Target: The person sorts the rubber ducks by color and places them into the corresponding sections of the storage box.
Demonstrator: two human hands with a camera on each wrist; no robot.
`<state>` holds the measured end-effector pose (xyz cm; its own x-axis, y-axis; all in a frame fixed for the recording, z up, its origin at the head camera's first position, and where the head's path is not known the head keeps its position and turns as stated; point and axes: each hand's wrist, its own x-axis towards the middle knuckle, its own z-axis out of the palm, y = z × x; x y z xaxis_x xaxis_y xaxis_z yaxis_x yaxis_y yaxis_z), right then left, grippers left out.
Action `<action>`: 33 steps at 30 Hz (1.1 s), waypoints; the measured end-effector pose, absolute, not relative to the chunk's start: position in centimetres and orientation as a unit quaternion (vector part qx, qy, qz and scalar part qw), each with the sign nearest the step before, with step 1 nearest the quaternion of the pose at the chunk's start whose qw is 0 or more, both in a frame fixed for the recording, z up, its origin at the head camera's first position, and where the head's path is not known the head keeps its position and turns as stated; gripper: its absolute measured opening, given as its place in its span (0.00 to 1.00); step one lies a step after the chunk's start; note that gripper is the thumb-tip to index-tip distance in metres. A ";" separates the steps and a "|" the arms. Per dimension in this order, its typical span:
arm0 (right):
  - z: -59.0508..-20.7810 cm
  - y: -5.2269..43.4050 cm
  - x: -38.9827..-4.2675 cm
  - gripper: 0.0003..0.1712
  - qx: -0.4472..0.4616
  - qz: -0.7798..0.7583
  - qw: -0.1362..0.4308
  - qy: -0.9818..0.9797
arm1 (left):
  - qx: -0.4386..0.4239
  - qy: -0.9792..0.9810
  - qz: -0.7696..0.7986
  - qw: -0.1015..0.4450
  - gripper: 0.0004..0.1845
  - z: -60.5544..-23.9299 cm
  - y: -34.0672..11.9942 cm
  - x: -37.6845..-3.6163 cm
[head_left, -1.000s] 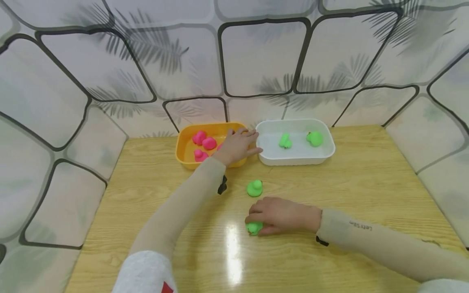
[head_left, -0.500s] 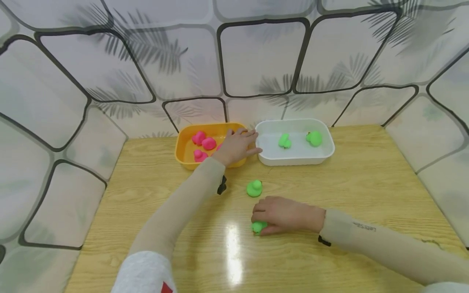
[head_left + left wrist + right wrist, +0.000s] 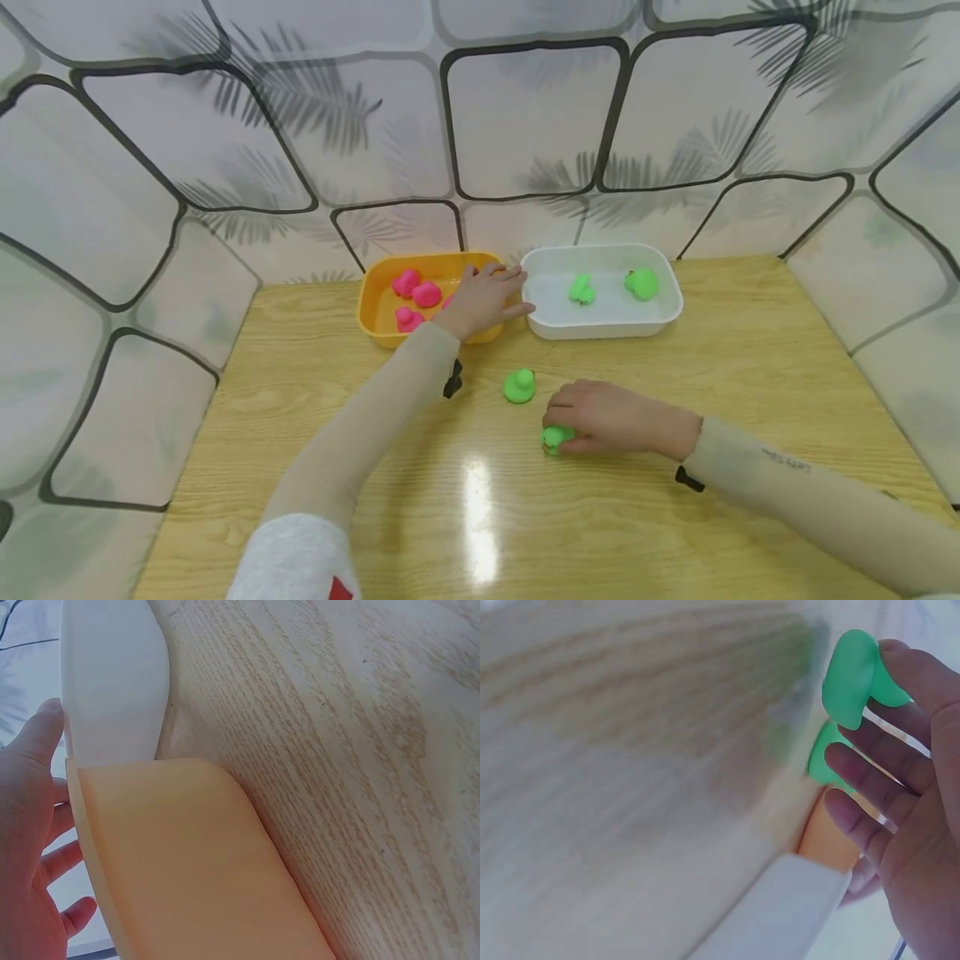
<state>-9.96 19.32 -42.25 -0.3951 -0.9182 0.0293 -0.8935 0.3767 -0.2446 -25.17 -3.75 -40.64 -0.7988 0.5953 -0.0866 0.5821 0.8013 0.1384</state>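
My right hand (image 3: 618, 417) pinches a green toy duck (image 3: 556, 438) between thumb and fingertips, over the front middle of the table. The right wrist view shows this held duck (image 3: 850, 679) with the thumb and fingers at its sides. Just behind it, a second green duck (image 3: 519, 386) sits on the wood. My left hand (image 3: 483, 302) lies over the right end of the orange tray (image 3: 367, 310), fingers spread and reaching to the white tray (image 3: 605, 328). In the left wrist view its thumb is at the white tray's rim. Pink ducks (image 3: 427, 294) lie in the orange tray, one partly hidden by that hand.
Two green ducks (image 3: 642, 284) lie apart in the white tray. Both trays stand side by side at the back of the wooden table (image 3: 765, 375), against a patterned backdrop (image 3: 536, 117) that also closes in the left and right sides.
My right hand has moved right and back toward the trays, taking the pinched green duck with it. The left hand stays where it was.
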 end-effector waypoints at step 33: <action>-34.9 25.5 -16.6 0.12 -0.443 -0.122 -0.033 0.888 | 0.313 0.946 0.049 0.066 0.40 -40.3 -3.8 -25.1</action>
<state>-16.56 25.51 -34.91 -0.6052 -0.7786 0.1657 -0.7945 0.5777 -0.1871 -25.13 -3.79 -40.26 -0.7958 0.5982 -0.0944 0.5852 0.7997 0.1340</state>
